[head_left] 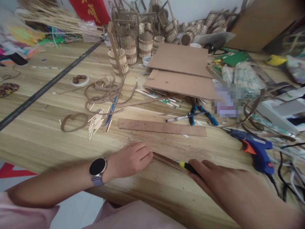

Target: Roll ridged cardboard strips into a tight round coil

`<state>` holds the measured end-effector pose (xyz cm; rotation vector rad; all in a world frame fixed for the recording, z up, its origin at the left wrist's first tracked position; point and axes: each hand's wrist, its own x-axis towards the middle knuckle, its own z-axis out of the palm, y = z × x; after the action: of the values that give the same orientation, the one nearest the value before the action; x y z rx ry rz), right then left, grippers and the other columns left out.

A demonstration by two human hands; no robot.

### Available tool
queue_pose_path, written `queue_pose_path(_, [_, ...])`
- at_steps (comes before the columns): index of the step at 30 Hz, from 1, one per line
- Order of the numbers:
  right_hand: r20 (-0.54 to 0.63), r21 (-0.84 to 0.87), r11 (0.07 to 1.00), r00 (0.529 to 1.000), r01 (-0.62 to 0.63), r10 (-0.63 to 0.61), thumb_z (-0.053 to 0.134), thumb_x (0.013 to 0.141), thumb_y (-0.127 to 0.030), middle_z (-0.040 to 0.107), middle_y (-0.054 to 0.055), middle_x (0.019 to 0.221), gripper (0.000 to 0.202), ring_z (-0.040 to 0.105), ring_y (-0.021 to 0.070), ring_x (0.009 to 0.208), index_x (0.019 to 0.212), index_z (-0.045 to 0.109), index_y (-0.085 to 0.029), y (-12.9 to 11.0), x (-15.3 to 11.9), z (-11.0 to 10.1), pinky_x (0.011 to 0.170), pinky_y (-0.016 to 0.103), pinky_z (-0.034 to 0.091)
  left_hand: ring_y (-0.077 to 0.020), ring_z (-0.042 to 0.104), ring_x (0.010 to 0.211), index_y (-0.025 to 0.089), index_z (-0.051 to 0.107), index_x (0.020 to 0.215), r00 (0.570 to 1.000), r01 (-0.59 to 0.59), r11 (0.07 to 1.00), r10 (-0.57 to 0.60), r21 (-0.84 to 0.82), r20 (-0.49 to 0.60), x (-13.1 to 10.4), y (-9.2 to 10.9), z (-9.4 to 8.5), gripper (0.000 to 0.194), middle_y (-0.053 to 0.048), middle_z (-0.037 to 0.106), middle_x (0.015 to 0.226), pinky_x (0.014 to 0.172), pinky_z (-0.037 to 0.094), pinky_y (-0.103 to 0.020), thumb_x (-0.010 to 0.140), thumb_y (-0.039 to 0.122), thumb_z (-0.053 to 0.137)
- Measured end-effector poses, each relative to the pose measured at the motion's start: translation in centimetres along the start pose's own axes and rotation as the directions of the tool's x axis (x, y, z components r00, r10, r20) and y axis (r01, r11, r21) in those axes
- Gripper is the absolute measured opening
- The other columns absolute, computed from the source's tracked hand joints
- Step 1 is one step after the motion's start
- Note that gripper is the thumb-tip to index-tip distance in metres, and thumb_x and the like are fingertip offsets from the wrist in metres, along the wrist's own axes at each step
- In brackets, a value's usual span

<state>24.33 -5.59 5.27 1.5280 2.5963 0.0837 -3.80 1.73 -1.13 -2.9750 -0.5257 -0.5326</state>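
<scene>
A narrow cardboard strip (164, 159) lies near the table's front edge, between my two hands. My left hand (133, 160), a watch on its wrist, is closed with its fingertips at the strip's left end. Wrapped in my right hand (221, 181) is a black-and-yellow handled tool (184, 164); its thin metal front part lies along the strip, and its exact kind is unclear. Just beyond the hands rests a wider flat cardboard strip (162, 127). The far end of the tool's handle is hidden in my palm.
On the right are a blue glue gun (254, 148) with cables and blue-handled pliers (202, 114). Small sticks (96, 122), a cardboard ring (74, 122) and curled strips lie left. Cardboard sheets (181, 60) and several small stick buckets (128, 49) stand behind.
</scene>
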Motion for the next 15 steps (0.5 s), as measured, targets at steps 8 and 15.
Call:
queue_pose_path(8, [0.092, -0.078, 0.996, 0.995, 0.041, -0.034, 0.053, 0.087, -0.011, 0.063, -0.001, 0.061, 0.011, 0.063, 0.0158, 0.04, 0.086, 0.056, -0.022, -2.3, 2.4, 0.2, 0.041, 0.029, 0.008, -0.0178, 0.053, 0.071, 0.01, 0.063, 0.092, 1.0, 0.006, 1.0, -0.006, 0.009, -0.013, 0.2, 0.0, 0.1, 0.021, -0.005, 0.061, 0.074, 0.062, 0.048, -0.03, 0.098, 0.009, 0.043])
queue_pose_path(15, [0.154, -0.093, 0.995, 0.988, 0.036, -0.021, 0.054, 0.074, 0.0, 0.062, -0.001, 0.062, 0.026, 0.063, 0.0163, 0.041, 0.087, 0.056, -0.022, -2.9, 2.8, -0.2, 0.038, 0.027, 0.012, -0.0173, 0.05, 0.068, 0.009, 0.063, 0.089, 0.998, -0.015, 1.0, 0.014, -0.002, -0.056, 0.4, -0.1, 0.0, 0.024, -0.004, 0.058, 0.071, 0.058, 0.041, -0.03, 0.099, 0.01, 0.041])
